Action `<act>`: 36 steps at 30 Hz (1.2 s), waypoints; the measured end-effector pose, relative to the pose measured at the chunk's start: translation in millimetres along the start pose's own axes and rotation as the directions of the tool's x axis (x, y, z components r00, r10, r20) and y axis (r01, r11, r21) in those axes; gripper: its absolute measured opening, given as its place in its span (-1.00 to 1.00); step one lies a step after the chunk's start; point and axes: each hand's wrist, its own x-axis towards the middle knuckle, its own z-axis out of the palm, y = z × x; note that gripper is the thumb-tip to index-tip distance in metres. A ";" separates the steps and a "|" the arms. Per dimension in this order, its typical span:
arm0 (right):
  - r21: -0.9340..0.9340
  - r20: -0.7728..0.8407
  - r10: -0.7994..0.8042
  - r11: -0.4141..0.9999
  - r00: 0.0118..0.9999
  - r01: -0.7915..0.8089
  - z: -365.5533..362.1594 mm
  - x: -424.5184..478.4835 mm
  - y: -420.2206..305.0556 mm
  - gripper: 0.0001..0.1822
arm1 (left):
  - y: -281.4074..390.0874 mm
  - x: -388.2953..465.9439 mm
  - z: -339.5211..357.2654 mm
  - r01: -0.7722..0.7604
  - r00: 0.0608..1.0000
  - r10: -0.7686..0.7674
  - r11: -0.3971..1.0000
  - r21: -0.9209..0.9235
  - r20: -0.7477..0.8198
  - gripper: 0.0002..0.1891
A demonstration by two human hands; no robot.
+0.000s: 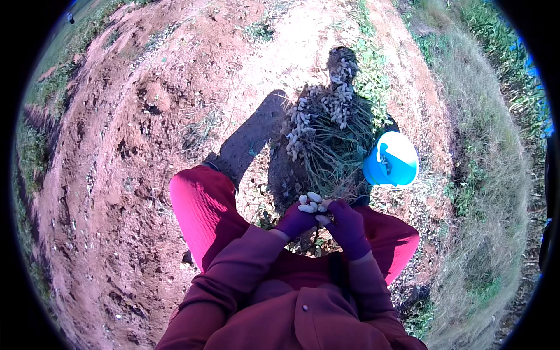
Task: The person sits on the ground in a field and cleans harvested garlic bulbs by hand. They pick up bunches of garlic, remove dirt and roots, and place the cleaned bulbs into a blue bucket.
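Observation:
Both hands wear purple fingerless gloves and meet in front of my lap. Several unshelled peanuts (309, 205) lie in my left hand (297, 221), whose fingers are curled up around them. The fingertips of my right hand (350, 225) touch the peanuts at the right side of the cluster. Beyond my hands, a heap of pulled peanut plants (339, 144) rests on the soil, with many pods (302, 124) still on its roots. To the right of the heap stands a light blue plastic bucket (391, 159), with a few peanuts low inside it.
My bent knees in red trousers lie on either side of my hands. Reddish, cloddy soil (144, 175) spreads to the left. Dry grass (481, 175) and green plants run along the right. My shadow falls across the heap. A small distant figure shows at the upper left.

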 end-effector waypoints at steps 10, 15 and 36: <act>0.850 -0.111 0.262 0.524 0.959 -0.045 37.3 -6.6 34.0 -0.81 | -2.1 -7.0 -1.5 0.531 0.842 -0.049 0.241 -0.812 0.537 -0.83; 0.991 0.105 0.388 -0.120 0.916 -0.062 9.3 -5.7 -15.4 -0.76 | -0.6 -1.1 -15.0 0.598 0.798 -0.189 0.124 -0.792 0.572 -0.87; 0.092 -0.174 0.274 0.961 0.946 -0.261 53.3 15.6 -3.2 -0.70 | 15.3 11.3 -31.2 0.352 0.921 -0.319 0.927 -0.127 0.222 -0.84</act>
